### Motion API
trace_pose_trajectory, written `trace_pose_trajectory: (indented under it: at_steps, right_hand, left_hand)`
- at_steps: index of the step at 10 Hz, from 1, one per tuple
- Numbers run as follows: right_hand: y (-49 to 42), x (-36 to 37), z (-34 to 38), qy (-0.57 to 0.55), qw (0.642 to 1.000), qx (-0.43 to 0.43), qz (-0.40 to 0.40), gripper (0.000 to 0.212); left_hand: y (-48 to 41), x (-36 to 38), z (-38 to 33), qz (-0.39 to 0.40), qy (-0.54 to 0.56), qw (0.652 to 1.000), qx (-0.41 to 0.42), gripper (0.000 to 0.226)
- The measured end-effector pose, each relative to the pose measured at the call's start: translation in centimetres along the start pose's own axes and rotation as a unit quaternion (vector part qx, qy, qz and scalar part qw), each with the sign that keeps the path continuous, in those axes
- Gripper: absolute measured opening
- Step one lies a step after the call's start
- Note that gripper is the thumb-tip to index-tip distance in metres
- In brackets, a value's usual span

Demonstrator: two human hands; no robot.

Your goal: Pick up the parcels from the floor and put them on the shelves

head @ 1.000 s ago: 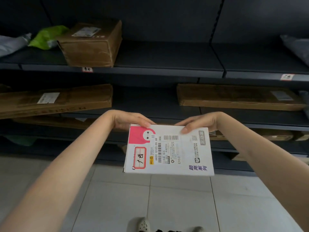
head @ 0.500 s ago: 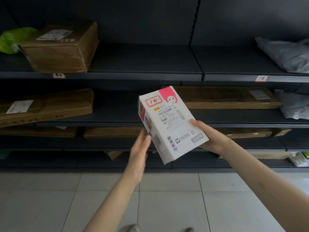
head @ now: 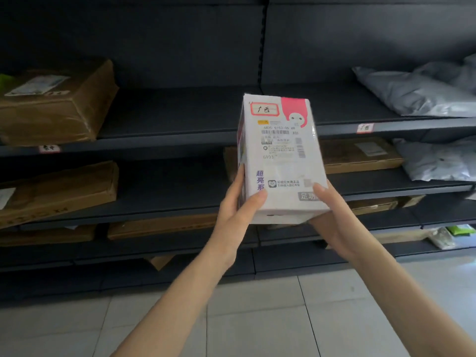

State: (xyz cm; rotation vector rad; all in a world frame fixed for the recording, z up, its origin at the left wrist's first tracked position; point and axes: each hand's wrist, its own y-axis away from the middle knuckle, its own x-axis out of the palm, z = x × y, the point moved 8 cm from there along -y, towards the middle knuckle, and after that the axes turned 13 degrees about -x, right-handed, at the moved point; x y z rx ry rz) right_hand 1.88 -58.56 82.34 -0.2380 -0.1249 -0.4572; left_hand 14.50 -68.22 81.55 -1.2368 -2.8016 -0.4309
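Observation:
A white parcel box with a pink corner, a red-framed label and a barcode sticker stands on end in front of the dark shelves. My left hand grips its lower left edge, thumb on the front face. My right hand holds its lower right corner from beneath, thumb on the front. The box is in the air, level with the two upper shelf boards and in front of the bare stretch of the top board.
A brown carton sits at the top left, grey mailer bags at the top right. Flat brown cartons lie on the lower boards, one behind the held box. Pale floor tiles run below.
The box has turned from lying flat to standing on end and risen toward the shelves. My left hand has come back onto it. The view has shifted right.

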Motion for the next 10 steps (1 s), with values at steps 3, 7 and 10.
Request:
trace_pose_trajectory:
  at_steps: [3, 7, 10]
  right_hand:
    - [-10.6, -10.0, 7.9, 0.078, 0.986, -0.124, -0.083, 0.048]
    - [-26.7, -20.1, 3.3, 0.015, 0.984, -0.028, -0.178, 0.039]
    - [-28.5, -21.4, 3.5, 0.069, 0.969, -0.028, -0.236, 0.037]
  left_hand:
    - [-14.6, 8.0, -10.4, 0.038, -0.001, 0.999, -0.018, 0.047]
    - [-30.4, 11.8, -11.6, -0.041, 0.09, 0.993, -0.063, 0.056]
    - [-32.2, 11.1, -12.3, -0.071, 0.057, 0.994, -0.059, 0.065]
